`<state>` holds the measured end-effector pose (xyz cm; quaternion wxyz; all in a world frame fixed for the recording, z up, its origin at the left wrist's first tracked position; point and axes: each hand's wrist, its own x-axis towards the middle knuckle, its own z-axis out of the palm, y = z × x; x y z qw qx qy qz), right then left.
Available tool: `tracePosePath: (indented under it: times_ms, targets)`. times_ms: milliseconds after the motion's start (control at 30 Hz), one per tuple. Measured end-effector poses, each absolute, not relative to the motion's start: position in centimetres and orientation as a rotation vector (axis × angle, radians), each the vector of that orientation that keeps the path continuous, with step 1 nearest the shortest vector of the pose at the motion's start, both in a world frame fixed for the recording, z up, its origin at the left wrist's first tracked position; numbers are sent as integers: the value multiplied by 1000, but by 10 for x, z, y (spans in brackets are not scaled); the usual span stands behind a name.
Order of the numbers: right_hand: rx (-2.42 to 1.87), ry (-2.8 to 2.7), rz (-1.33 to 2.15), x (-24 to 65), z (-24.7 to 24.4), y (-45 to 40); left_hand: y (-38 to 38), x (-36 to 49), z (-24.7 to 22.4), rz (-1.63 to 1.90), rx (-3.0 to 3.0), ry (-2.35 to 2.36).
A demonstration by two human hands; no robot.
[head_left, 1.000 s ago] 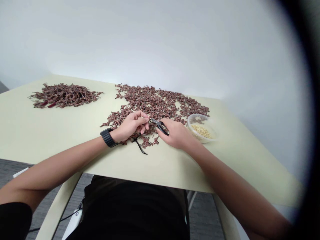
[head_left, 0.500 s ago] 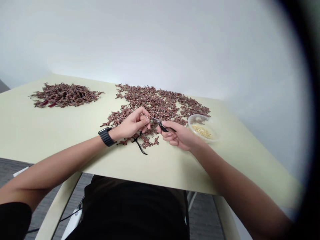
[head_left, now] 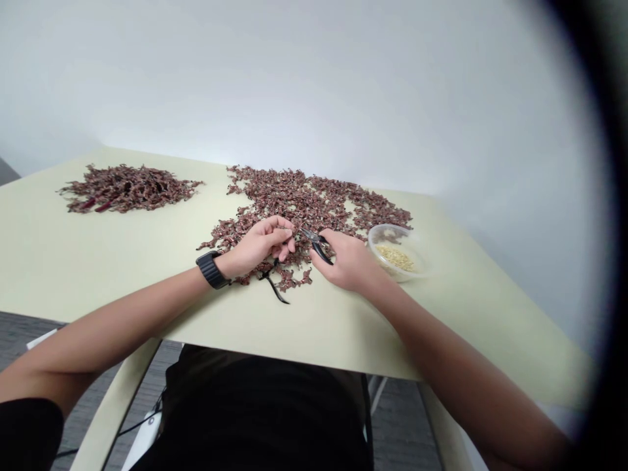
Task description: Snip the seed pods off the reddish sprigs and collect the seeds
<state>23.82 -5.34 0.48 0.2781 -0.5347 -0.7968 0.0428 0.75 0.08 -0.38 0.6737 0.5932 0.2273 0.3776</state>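
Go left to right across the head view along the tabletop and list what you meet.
Heap of dark reddish-brown pieces → black watch → left hand → black-handled pliers → right hand → clear plastic bowl of pale grains

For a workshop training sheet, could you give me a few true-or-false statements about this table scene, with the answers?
The right hand holds small black-handled pliers. True.
A black watch is on the right wrist. False: it is on the left wrist.
The clear plastic bowl contains pale yellow bits. True.
The reddish-brown dried pieces form one single heap. False: a separate heap lies at far left, apart from a wide spread near the hands.
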Motion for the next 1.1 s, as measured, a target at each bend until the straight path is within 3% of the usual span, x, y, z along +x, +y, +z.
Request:
tracePosePath:
  times_ms: [833, 967, 1100]
  targets:
    - [-1463, -2314, -74, 240, 5, -55, 3, 5, -5, 808, 1211, 534]
    - [-1470, -2241, 126, 235, 8, -57, 1, 6, -7, 819, 1245, 521]
    - [-1414, -2005, 683, 229, 11, -58, -4, 9, -8, 874, 1394, 512]
